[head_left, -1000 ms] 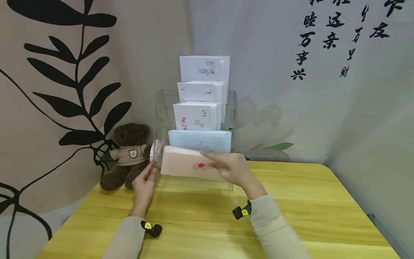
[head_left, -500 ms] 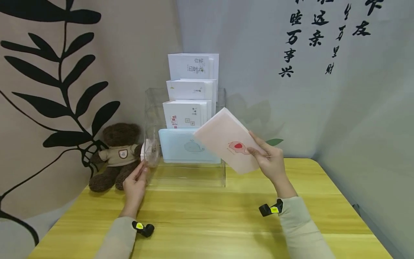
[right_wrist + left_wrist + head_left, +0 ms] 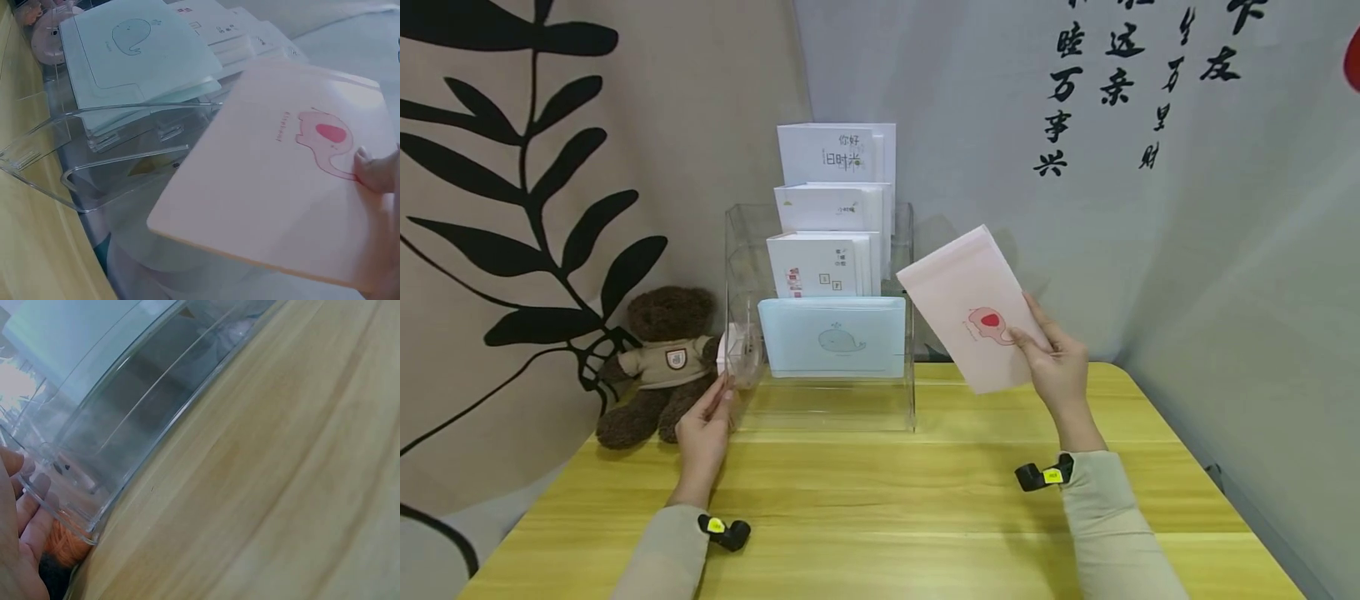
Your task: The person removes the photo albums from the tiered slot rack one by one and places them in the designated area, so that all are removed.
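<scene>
My right hand (image 3: 1060, 367) holds a pink notebook (image 3: 962, 312) by its right edge, thumb on the front cover beside a printed elephant. The notebook is tilted, in the air to the right of a clear acrylic rack (image 3: 820, 408). In the right wrist view, the pink notebook (image 3: 250, 175) is apart from the rack. My left hand (image 3: 703, 437) pinches the rack's lower left side; in the left wrist view, the fingers (image 3: 34, 512) lie about its clear edge. A light blue notebook (image 3: 835, 337) with a whale stands in the rack, above its bare front tier.
White booklets (image 3: 823, 267) stand in stepped tiers behind the blue one. A brown teddy bear (image 3: 670, 367) sits left of the rack, and a small white item (image 3: 730, 346) is between them. The wooden table (image 3: 880, 508) ends before a wall cloth with black writing.
My right hand has lifted the pink notebook out of the rack's front tier and carried it up and right, tilting it. My left hand stays at the rack's side. The view has shifted slightly.
</scene>
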